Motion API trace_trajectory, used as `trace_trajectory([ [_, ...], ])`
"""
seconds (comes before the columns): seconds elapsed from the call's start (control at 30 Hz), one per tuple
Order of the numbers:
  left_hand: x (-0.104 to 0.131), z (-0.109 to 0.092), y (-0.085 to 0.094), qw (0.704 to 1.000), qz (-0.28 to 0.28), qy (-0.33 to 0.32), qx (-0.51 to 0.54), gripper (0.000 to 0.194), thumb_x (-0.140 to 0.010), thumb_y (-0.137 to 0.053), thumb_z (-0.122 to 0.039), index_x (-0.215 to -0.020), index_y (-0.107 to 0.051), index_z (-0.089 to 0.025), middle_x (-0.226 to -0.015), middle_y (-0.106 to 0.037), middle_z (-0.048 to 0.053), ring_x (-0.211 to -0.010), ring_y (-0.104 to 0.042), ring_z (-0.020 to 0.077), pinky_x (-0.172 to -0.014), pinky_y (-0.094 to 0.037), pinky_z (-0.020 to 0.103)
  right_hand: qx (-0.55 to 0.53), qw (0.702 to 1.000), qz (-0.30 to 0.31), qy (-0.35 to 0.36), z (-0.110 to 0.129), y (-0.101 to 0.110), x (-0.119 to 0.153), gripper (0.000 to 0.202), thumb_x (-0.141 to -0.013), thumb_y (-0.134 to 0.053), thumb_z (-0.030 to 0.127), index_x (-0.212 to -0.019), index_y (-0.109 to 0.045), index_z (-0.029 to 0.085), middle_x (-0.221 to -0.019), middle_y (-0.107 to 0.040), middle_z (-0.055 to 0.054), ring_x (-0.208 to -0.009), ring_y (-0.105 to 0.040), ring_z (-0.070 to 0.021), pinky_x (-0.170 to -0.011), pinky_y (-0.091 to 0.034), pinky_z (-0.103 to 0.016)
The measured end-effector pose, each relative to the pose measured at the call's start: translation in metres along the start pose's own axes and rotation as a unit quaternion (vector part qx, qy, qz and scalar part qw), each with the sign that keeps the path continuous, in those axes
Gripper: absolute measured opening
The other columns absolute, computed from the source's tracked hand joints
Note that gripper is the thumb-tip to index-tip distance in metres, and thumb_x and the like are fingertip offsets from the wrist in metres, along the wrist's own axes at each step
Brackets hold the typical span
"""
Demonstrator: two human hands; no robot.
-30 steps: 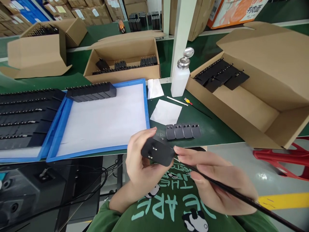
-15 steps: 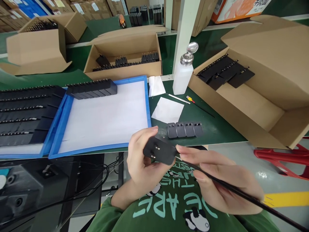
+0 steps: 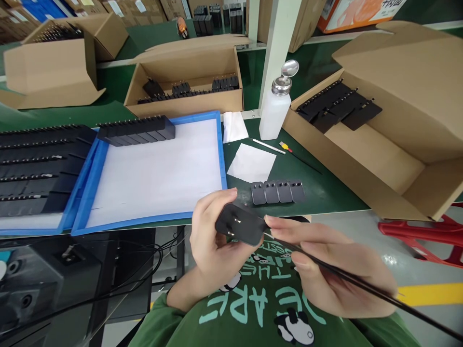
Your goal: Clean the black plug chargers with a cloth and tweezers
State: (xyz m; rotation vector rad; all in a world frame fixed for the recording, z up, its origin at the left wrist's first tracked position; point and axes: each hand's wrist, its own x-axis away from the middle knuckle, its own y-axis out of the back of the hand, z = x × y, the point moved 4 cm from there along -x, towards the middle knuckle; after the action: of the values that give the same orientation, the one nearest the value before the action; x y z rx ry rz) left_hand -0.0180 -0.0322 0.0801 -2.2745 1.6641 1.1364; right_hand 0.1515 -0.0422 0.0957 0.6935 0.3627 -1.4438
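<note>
Beyond the front edge of the table [image 3: 334, 195], a black adapter [image 3: 246, 225] is held by the left hand [image 3: 208, 241], whose grip is closed around its body, with the two prongs facing upward. By the right hand [image 3: 340, 267] a black cable [image 3: 361, 284] is pinched against the adapter's side; whether it is plugged in cannot be told, because the join is covered by the fingers.

As it may be judged, the work is part done. At the left edge of the table, several rows of adapters [image 3: 36, 168] are laid; in the blue tray [image 3: 222, 154] beside them, only one row [image 3: 137, 131] is placed, along the back edge from the left corner. Near the table's front edge, four adapters [image 3: 278, 192] are lined up, and more are contained in the right carton [image 3: 318, 156], toward its back left corner.

On the green shirt [image 3: 253, 332], "ARE" and "THE" can be read, upside down. The characters on the orange box [image 3: 356, 14] are cut off, and the labels of the stacked cartons [image 3: 133, 14] are too small to be read.
</note>
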Motion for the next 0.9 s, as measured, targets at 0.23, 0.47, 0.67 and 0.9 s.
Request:
trace_trajectory([
  [0.23, 0.001, -0.001, 0.001, 1.0, 0.001, -0.001, 0.002, 0.065, -0.065, -0.08, 0.0, -0.125, -0.06, -0.015, -0.115, -0.063, 0.009, -0.108, -0.067, 0.0291, -0.089, -0.059, 0.044, 0.0, 1.0, 0.012, 0.011, 0.002, 0.0, -0.001, 0.027, -0.092, -0.061, 0.009, -0.116, -0.065, 0.021, -0.098, -0.079, -0.008, -0.098, -0.078, -0.0253, -0.08, -0.069, -0.033],
  [0.47, 0.002, -0.002, 0.002, 1.0, 0.001, -0.006, 0.004, 0.063, -0.065, -0.08, 0.001, -0.124, -0.06, -0.012, -0.115, -0.064, 0.011, -0.108, -0.067, 0.0298, -0.089, -0.059, 0.045, 0.028, 0.999, 0.015, 0.023, 0.005, 0.001, -0.004, 0.016, -0.091, -0.058, 0.008, -0.101, -0.068, 0.015, -0.091, -0.079, -0.011, -0.096, -0.078, -0.0236, -0.083, -0.067, -0.025],
  [0.67, 0.002, -0.002, 0.002, 1.0, -0.004, -0.009, 0.001, 0.063, -0.064, -0.08, 0.001, -0.123, -0.06, -0.012, -0.114, -0.064, 0.01, -0.107, -0.067, 0.0293, -0.088, -0.059, 0.044, 0.038, 0.999, 0.03, 0.023, 0.003, -0.002, -0.004, 0.018, -0.092, -0.057, 0.009, -0.105, -0.068, 0.016, -0.089, -0.079, -0.01, -0.094, -0.079, -0.0237, -0.08, -0.068, -0.026],
  [0.9, 0.002, -0.002, 0.002, 1.0, -0.001, -0.006, -0.003, 0.063, -0.065, -0.079, 0.0, -0.123, -0.06, -0.013, -0.114, -0.063, 0.01, -0.107, -0.067, 0.0284, -0.089, -0.058, 0.043, 0.038, 0.994, 0.098, 0.018, 0.01, 0.005, -0.019, 0.026, -0.087, -0.061, 0.002, -0.108, -0.069, 0.014, -0.092, -0.08, -0.012, -0.096, -0.078, -0.0252, -0.084, -0.067, -0.026],
])
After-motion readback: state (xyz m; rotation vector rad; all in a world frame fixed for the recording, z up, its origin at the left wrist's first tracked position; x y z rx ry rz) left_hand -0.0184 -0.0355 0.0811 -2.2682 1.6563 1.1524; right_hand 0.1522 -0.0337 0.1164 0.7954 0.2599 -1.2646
